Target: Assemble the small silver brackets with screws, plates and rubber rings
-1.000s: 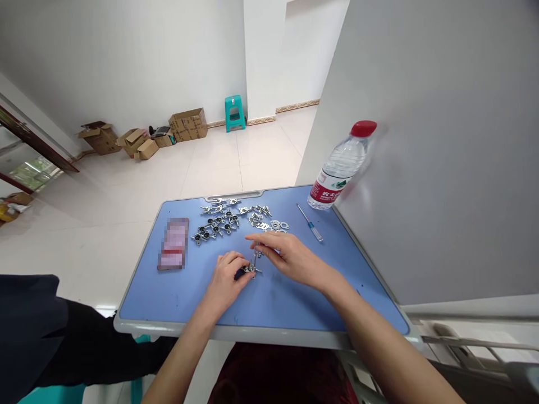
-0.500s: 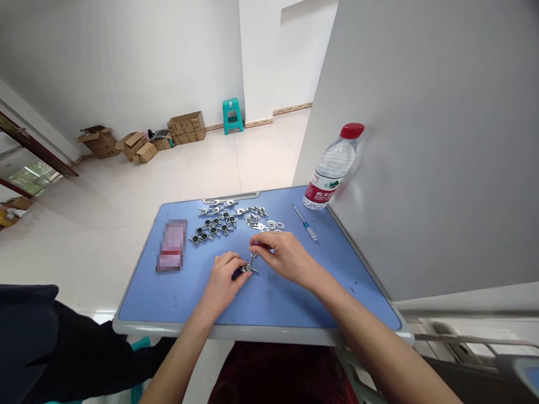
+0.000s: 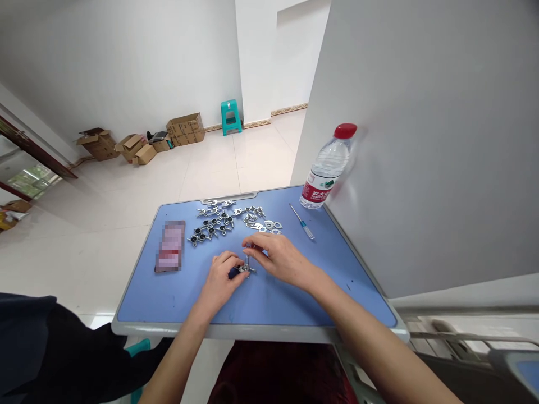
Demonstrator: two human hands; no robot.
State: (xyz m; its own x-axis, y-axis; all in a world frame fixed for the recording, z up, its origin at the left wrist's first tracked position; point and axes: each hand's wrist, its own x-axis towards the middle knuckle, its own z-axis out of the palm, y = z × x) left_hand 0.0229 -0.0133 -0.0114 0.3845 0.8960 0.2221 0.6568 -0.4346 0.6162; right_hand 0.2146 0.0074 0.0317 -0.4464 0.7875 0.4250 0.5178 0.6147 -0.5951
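My left hand point(image 3: 221, 279) is closed around a small metal fitting point(image 3: 245, 269) on the blue tabletop, steadying it with thumb and fingers. A dark blue bit shows under the fingers. My right hand point(image 3: 275, 255) pinches the top of a slim, shiny upright piece point(image 3: 247, 260) standing over the fitting; its kind is too small to tell. Beyond my hands lie several metal fittings with black round centres point(image 3: 214, 223), a group of bare metal fittings point(image 3: 217, 209) and several flat metal plates with holes point(image 3: 269, 225).
A screwdriver point(image 3: 302, 223) with a clear handle lies at the right, near a water bottle point(image 3: 324, 174) against a grey panel. On the left of the table point(image 3: 168, 303) rests a blurred-out phone-like object point(image 3: 170, 246). A person's dark-clothed leg point(image 3: 71, 353) is at lower left.
The view has shifted slightly. My right hand and the slim piece have moved a little left, and the piece now stands more upright over the fitting. My left hand keeps its hold.
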